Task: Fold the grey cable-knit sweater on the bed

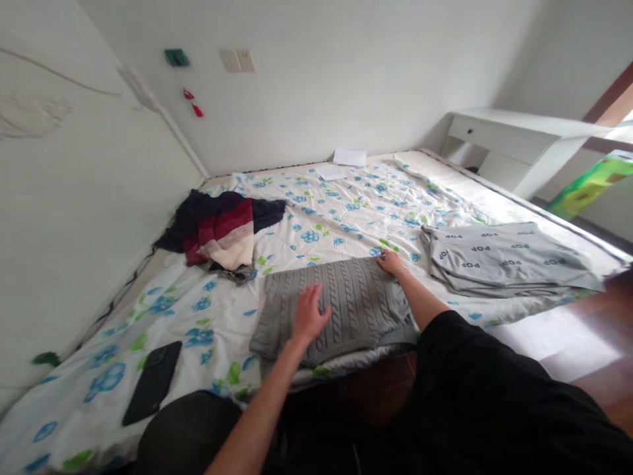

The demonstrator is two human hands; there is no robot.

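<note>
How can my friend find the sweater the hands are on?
On the blue-flowered bed, look at the edge nearest the person. The gray sweater lies there under the left hand and right hand; its twisty cable knit differs from the smooth POP-printed gray cloth beside it.

exactly two bare hands: one left hand (309, 315), one right hand (390, 262). on one bed (222, 330), three pieces of clothing: one grey cable-knit sweater (346, 297), one grey printed shirt (504, 257), one dark striped sweater (217, 227). also one black phone (152, 382), two sheets of paper (349, 157). on the wall, two switch plates (237, 60), two small red ornaments (188, 94).
</note>
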